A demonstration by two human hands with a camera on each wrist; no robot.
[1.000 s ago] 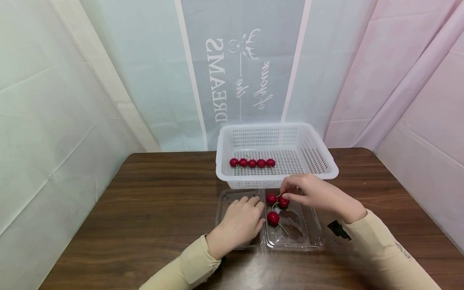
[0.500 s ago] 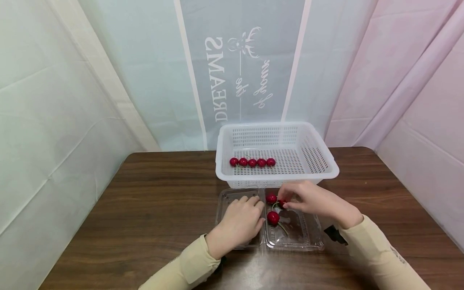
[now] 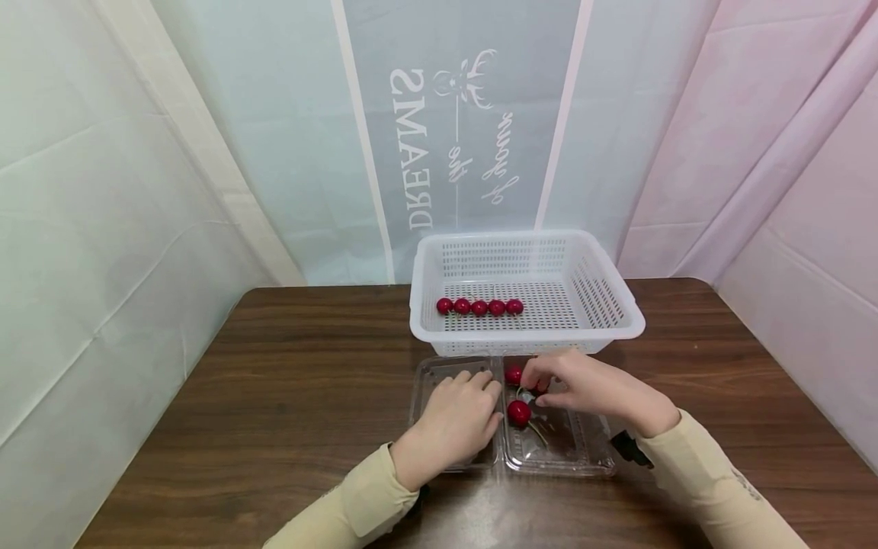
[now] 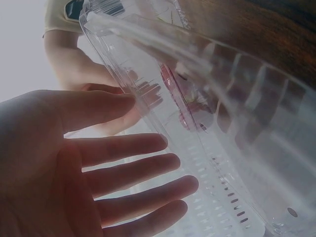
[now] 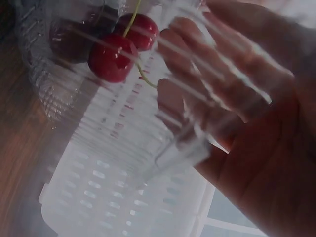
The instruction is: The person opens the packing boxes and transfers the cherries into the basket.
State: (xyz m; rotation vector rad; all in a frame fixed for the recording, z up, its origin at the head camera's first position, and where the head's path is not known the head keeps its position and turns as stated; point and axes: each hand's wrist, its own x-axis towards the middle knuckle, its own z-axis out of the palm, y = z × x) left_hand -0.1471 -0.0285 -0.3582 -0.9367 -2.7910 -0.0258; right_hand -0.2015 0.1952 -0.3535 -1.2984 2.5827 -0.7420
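My left hand (image 3: 458, 418) rests over the left half of a clear plastic clamshell box (image 3: 428, 374), with its fingers spread in the left wrist view. My right hand (image 3: 583, 385) hovers over the right half, thumb and fingers parted. Below and beside its fingertips lie red cherries with green stems. One cherry (image 3: 519, 413) sits nearer the front, another (image 3: 513, 375) at the back corner, and a third is mostly hidden behind the fingers. Through the clear plastic in the right wrist view, a cherry (image 5: 112, 58) lies apart from the relaxed fingers.
Behind the box stands a white perforated basket (image 3: 528, 335), with several cherries (image 3: 479, 308) in a row on its floor. Everything stands on a dark wooden table (image 3: 309, 381). Pale fabric hangings (image 3: 494, 152) enclose the back and sides.
My right hand has moved slightly forward and left over the box, and its fingers have parted from the cherry they pinched. The left hand has stayed put.
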